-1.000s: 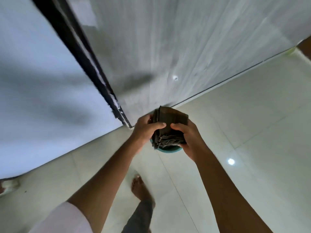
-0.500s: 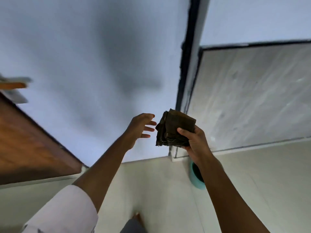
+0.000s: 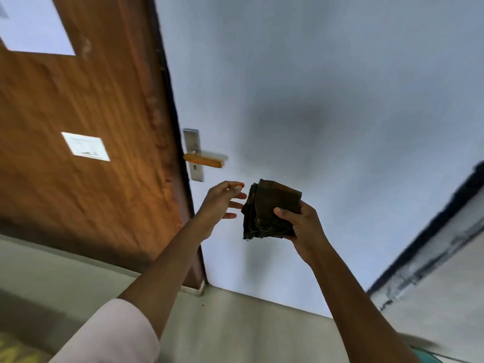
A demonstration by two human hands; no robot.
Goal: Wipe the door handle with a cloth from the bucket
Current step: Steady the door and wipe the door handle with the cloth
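A folded dark brown cloth is held up in front of the pale wall by my right hand, fingers closed around its right side. My left hand hovers just left of the cloth with fingers spread, holding nothing. The door handle, an orange-brown lever on a metal plate, sticks out from the edge of the brown wooden door, a little above and left of my left hand. Only a teal sliver of the bucket shows at the bottom right.
A white paper label is stuck on the door. The pale wall fills the middle. A grey panel with a black frame stands at the right. Light floor tiles lie below.
The view has swung left, bringing the wooden door and its handle into sight. My left hand, which held the cloth a second ago, is off it and open. The bucket has slid to the bottom right.
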